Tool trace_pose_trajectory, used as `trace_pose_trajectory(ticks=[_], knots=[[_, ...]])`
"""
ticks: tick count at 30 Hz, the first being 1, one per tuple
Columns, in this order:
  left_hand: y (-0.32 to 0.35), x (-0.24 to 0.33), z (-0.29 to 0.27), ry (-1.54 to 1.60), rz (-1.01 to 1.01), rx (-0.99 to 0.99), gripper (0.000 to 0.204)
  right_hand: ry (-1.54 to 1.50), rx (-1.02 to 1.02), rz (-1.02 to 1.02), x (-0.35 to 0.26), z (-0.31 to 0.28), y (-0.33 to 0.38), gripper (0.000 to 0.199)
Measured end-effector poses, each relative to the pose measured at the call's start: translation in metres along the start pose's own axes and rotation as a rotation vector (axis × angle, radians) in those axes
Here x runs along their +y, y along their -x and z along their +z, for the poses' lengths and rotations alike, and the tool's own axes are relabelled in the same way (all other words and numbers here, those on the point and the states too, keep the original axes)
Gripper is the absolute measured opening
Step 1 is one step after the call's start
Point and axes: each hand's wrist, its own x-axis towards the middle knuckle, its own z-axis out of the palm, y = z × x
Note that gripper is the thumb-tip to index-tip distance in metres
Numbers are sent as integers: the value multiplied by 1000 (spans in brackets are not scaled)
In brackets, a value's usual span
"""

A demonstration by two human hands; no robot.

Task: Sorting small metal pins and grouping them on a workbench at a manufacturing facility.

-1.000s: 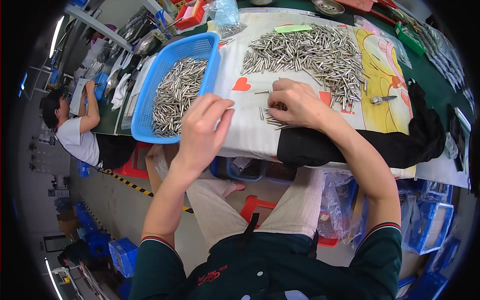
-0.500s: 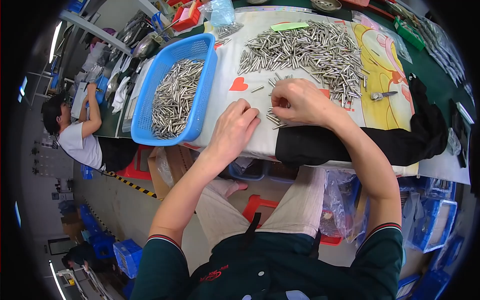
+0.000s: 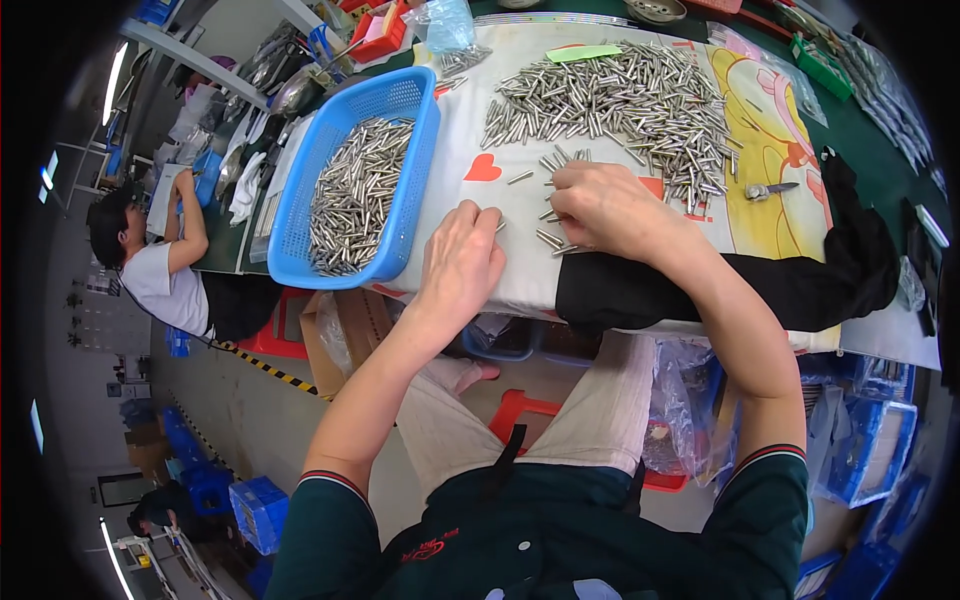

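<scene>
Printed white sheeting (image 3: 520, 282) covers much of the green surface (image 3: 848, 135). Along its near edge, at right, lies a bunched black cloth (image 3: 660, 293). Of the two hands, the left hand (image 3: 462, 258) is curled, a metal pin (image 3: 501, 226) showing beside its fingers; I cannot tell whether it grips it. The right hand (image 3: 607, 207) bends down over a few loose pins (image 3: 549, 239), its fingertips hidden, so its grip cannot be told. Left of both stands a blue basket (image 3: 417, 185) partly filled with similar pins. Beyond the hands spreads a broad pin heap (image 3: 610, 105), with a green strip (image 3: 583, 53) on its far side.
</scene>
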Motion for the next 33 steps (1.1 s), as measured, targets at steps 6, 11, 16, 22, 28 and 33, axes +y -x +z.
trace_pose_trajectory(ticks=[6, 11, 16, 22, 28, 33], knots=[[-8, 23, 6, 176, -77, 34, 8, 38, 101, -40, 8, 9, 1, 8], [-22, 43, 21, 118, -164, -29, 17, 91, 105, -61, 9, 8, 1, 8], [-34, 41, 13, 152, -212, -143, 20, 122, 90, -39, 9, 5, 2, 8], [-43, 44, 26, 301, -267, -97, 13, 37, -3, 144, 6, -3, 4, 14], [-43, 49, 32, 229, -291, -112, 13, 58, -68, 169, 12, -6, 2, 16], [-39, 42, 29, 217, -218, -105, 13, 100, -83, 198, 14, -9, 3, 15]])
